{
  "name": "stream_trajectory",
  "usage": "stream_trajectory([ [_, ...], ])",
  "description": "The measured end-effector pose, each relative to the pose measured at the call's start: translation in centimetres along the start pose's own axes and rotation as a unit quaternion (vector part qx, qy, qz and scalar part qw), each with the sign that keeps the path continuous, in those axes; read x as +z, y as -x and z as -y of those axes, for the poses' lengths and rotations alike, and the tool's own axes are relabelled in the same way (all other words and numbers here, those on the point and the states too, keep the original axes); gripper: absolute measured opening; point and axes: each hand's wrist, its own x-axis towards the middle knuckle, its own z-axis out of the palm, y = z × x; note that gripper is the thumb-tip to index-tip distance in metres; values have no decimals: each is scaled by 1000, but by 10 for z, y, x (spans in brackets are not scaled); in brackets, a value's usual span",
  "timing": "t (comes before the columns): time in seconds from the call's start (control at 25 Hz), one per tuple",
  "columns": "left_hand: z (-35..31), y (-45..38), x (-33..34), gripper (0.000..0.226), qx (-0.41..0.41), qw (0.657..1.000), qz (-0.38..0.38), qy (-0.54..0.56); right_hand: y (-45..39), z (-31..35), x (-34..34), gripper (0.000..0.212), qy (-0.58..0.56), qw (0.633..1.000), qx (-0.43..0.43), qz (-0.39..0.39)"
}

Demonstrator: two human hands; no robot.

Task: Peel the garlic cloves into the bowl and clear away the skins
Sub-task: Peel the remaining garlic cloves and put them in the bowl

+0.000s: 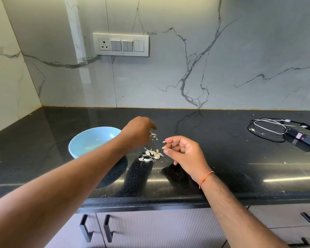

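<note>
A light blue bowl (89, 140) sits on the black counter (222, 167), left of centre, partly behind my left forearm. My left hand (138, 132) hovers just right of the bowl, fingers curled down, with thin garlic skins (154, 136) at its fingertips; I cannot tell if it grips them. A small pile of garlic cloves and skins (151, 155) lies on the counter between my hands. My right hand (183, 151) is held palm up to the right of the pile, with a small garlic clove pinched at its fingertips (164, 144).
A black power adapter (302, 136) with coiled white and black cables (267, 127) lies at the far right of the counter. A switch panel (121, 44) is on the marble wall. Cabinet doors with black handles (84, 228) are below the counter edge.
</note>
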Motion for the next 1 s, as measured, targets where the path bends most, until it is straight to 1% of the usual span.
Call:
stream_trajectory([
  [0.08, -13, 25, -2, 31, 13, 997, -10, 77, 0, 0, 0, 29, 11, 1000, -2, -1],
  [0.16, -21, 47, -1, 24, 25, 990, -4, 137, 1, 1, 2, 32, 29, 1000, -6, -1],
  [0.24, -23, 59, 4, 20, 19, 985, -9, 174, 3, 4, 3, 31, 45, 999, -14, 2],
  [0.32, -23, 64, 7, 17, 8, 978, -28, 204, 5, 5, 2, 31, 62, 998, -24, 8],
  [0.4, -23, 66, 6, 11, -9, 971, -51, 232, 6, 5, 2, 36, 69, 997, -29, 17],
  [0.48, -21, 65, 4, 10, -17, 971, -62, 230, 6, 5, 3, 39, 69, 997, -26, 22],
  [0.52, -19, 62, 2, 11, -15, 976, -61, 209, 6, 5, 3, 39, 70, 997, -23, 20],
  [0.64, -16, 51, -2, 20, 2, 995, -23, 96, 4, 5, 3, 40, 67, 998, -12, 1],
  [0.68, -16, 48, -4, 25, 11, 997, -10, 79, 3, 5, 3, 40, 65, 998, -10, -5],
  [0.72, -15, 46, -4, 29, 17, 996, 2, 84, 3, 4, 2, 40, 64, 998, -8, -10],
  [0.8, -15, 48, -4, 28, 23, 994, 12, 108, 1, 4, 2, 41, 59, 998, -5, -16],
  [1.0, -17, 56, 6, 12, 34, 988, -13, 147, 2, 5, 2, 39, 41, 999, -6, -17],
])
